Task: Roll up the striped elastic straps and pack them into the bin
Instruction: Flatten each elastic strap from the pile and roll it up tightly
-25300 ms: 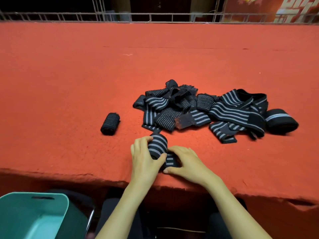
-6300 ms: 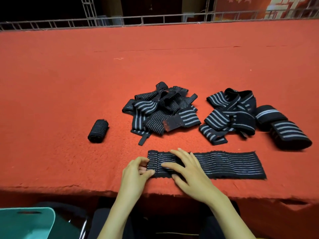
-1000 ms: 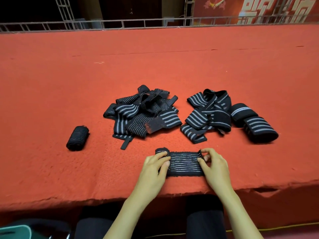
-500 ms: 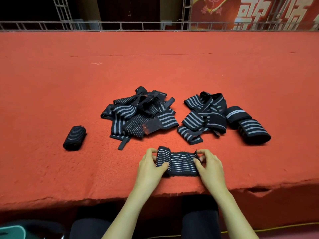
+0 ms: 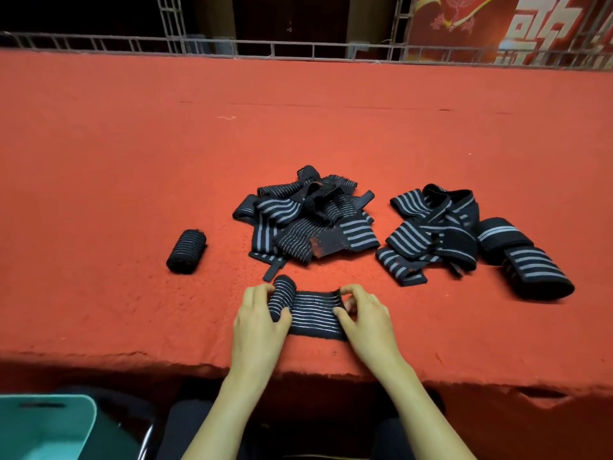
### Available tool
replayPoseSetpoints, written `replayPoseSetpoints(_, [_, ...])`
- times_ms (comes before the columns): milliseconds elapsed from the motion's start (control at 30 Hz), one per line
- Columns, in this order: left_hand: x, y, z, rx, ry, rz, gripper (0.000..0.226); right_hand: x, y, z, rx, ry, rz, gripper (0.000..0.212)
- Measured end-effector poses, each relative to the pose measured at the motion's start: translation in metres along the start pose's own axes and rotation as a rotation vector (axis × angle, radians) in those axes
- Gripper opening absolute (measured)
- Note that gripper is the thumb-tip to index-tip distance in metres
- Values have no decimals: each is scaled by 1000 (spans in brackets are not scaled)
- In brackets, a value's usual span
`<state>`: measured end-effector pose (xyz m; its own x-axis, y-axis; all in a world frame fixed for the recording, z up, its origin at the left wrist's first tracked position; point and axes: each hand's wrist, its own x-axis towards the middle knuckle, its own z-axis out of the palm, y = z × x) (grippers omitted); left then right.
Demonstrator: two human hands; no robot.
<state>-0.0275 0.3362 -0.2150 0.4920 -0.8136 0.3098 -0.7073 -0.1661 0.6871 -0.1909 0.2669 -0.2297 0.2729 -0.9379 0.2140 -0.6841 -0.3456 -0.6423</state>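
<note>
Half-rolled striped strap (image 5: 310,312) at the red tabletop's (image 5: 132,161) near edge. Left hand (image 5: 257,322) fingers curl round its roll; right hand (image 5: 366,318) pinches the flat end. Teal bin (image 5: 43,426) below, left.

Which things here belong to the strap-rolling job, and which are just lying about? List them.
Job: half-rolled strap, held by left hand and right hand; loose straps; finished roll; teal bin.
Lying about: metal railing; red banner.
</note>
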Motion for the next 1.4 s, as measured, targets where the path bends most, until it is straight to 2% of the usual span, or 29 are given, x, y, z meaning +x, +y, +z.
replayPoseSetpoints(167, [-4,3,16,28,4,185,34,1,5,0,65,6,27,24])
replayPoseSetpoints(267, [-3,3,20,-10,-35,214,37,-2,8,-1,169,41,54,32])
replayPoseSetpoints(367, [-3,4,19,-71,-84,227,37,-2,10,0,204,53,68,28])
replayPoseSetpoints(533, [-4,7,13,-92,-220,289,23,-4,11,2,218,68,65,27])
replayPoseSetpoints(600, [-2,9,10,-162,-250,233,20,-5,12,2,211,68,64,27])
replayPoseSetpoints(767, [5,9,-1,-639,-372,-163,33,-7,14,3,202,63,65,24])
replayPoseSetpoints(833, [7,7,-2,-704,-360,-263,34,-7,15,2,190,59,61,24])
replayPoseSetpoints(967, [7,6,5,-464,-311,-296,36,-7,16,2,196,53,61,25])
replayPoseSetpoints(1067, [4,13,8,-411,-322,-247,34,-8,16,1,217,50,63,26])
replayPoseSetpoints(1267, [-4,36,25,-201,-203,-5,36,-7,19,-9,348,-9,90,24])
replayPoseSetpoints(1400, [-11,47,39,-203,-284,161,44,-2,22,-23,402,-41,158,27])
